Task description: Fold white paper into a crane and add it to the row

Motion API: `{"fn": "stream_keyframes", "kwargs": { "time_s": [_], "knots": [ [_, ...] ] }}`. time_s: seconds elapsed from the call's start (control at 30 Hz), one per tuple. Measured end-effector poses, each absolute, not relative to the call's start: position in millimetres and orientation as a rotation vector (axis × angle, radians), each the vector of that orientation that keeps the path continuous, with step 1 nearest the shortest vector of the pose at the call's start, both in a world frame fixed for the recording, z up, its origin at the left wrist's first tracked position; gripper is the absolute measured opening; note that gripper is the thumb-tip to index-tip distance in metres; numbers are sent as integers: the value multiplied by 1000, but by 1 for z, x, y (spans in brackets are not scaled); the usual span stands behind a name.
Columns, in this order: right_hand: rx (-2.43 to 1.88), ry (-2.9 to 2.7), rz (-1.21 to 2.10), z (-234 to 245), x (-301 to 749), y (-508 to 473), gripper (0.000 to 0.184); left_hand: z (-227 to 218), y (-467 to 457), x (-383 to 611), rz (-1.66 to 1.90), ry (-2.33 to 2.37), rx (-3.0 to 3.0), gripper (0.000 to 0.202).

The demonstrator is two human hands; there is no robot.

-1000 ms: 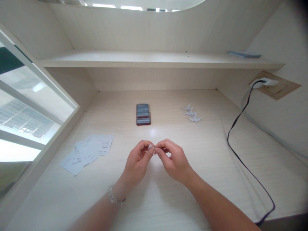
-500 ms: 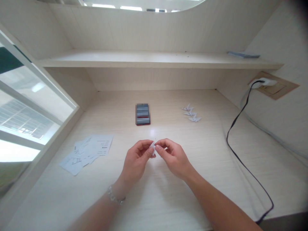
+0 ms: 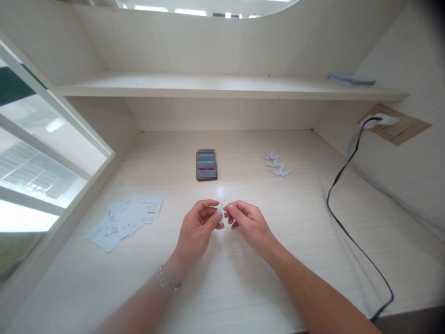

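Note:
A small piece of folded white paper is held upright over the middle of the desk. My left hand pinches it between thumb and fingers from the left. The thumb and forefinger of my right hand are closed at its right edge, apparently pinching the paper there; the fingers partly hide its shape. Beyond my right hand, several small folded paper cranes stand in a short row.
Loose printed paper sheets overlap on the left. A dark, blurred-out rectangular object lies ahead of my hands. A black cable runs from the wall socket down the right side. A shelf crosses the back.
My right thumb and fingers have shifted slightly at the paper's edge, with the lower fingers more visible. The left forefinger has lifted slightly. Both hands stay in the same place.

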State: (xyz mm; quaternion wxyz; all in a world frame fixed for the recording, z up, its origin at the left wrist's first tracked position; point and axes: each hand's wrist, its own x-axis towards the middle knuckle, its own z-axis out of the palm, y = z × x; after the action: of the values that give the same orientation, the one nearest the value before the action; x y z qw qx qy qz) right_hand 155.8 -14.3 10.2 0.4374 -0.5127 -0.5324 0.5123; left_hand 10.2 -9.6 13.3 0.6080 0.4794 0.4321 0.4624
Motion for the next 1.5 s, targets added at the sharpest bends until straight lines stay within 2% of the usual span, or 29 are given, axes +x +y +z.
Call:
{"fn": "stream_keyframes", "kwargs": {
  "time_s": [0.17, 0.4, 0.53, 0.67, 0.9, 1.13, 1.5],
  "knots": [
    [-1318, -1473, 1096, 14, 154, -17, 17, 13, -10, 11, 1063, 1004, 1122, 25],
    [-1380, -1502, 919, 15, 147, -21, 15, 8, -10, 10, 1061, 960, 1150, 25],
    [-1319, -1501, 1058, 16, 151, -19, 13, 7, -10, 10, 1075, 966, 1174, 25],
    [-1301, -1523, 1048, 16, 153, -18, 14, 7, -10, 9, 1076, 964, 1161, 26],
    [-1106, -1253, 1328, 10, 159, -12, 17, 11, -8, 6, 1021, 876, 1030, 29],
    [-976, -1147, 1463, 14, 162, -10, 15, 15, -10, 6, 936, 756, 913, 29],
    [-937, -1055, 1682, 16, 161, -15, 25, 21, -11, 4, 809, 631, 813, 28]
  ]
}}
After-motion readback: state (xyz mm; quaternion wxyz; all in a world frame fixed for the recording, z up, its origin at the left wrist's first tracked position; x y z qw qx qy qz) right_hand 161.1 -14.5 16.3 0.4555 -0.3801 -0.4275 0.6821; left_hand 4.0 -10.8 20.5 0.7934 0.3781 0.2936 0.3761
